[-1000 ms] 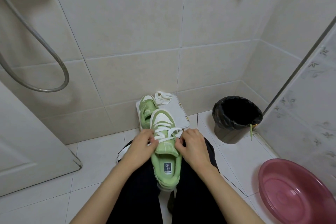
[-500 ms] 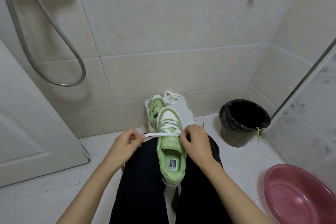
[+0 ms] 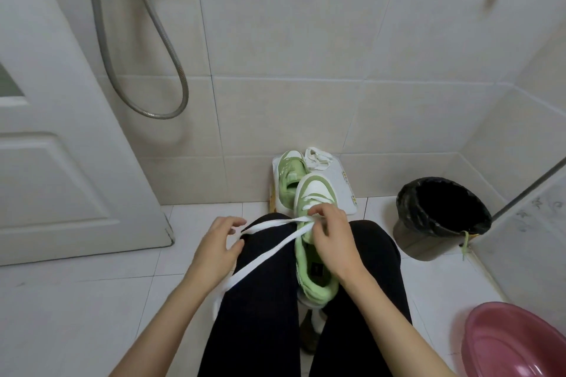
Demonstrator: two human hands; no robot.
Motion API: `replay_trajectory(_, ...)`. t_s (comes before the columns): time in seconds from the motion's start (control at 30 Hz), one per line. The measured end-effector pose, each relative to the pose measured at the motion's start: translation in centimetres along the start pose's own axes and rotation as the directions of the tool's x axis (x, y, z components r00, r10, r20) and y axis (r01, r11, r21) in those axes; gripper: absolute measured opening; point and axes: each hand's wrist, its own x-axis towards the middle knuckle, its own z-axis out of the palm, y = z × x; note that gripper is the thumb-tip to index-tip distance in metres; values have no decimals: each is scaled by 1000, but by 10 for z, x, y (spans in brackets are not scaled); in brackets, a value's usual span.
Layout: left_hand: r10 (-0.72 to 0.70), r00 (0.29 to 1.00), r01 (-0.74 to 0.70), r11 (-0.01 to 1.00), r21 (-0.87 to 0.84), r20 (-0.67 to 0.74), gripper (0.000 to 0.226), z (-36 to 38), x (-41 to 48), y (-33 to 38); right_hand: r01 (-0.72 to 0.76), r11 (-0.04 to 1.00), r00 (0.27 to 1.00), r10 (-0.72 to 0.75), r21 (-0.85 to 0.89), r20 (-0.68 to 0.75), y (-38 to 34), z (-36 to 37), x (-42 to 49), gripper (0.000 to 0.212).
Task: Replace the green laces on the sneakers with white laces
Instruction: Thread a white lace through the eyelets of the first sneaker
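A green and white sneaker lies on my lap between my knees, toe pointing away. A white lace runs from its eyelets out to the left in a long loop across my left thigh. My left hand pinches the lace's far bend. My right hand rests on the sneaker's tongue and pinches the lace at the eyelets. The second green sneaker stands on a white board by the wall, with a bundled white lace beside it.
A black-lined bin stands to the right with a green lace hanging over its rim. A pink basin sits at the lower right. A white door is on the left and a shower hose hangs on the tiled wall.
My left hand has pulled the white lace far out to the left, drawing a long loop across my thigh. My right hand stayed on the sneaker. The camera tilted down.
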Motion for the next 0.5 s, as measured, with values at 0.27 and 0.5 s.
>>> replay_trajectory(0.27, -129, 982, 108, 983, 151, 135, 16, 12, 41, -35, -160, 976, 972, 182, 150, -148, 19, -17, 7, 32)
replay_trajectory(0.5, -90, 996, 94, 967, -236, 26, 25, -18, 63, 0, -159, 962, 979, 183, 221, -92, 18, -21, 16, 28)
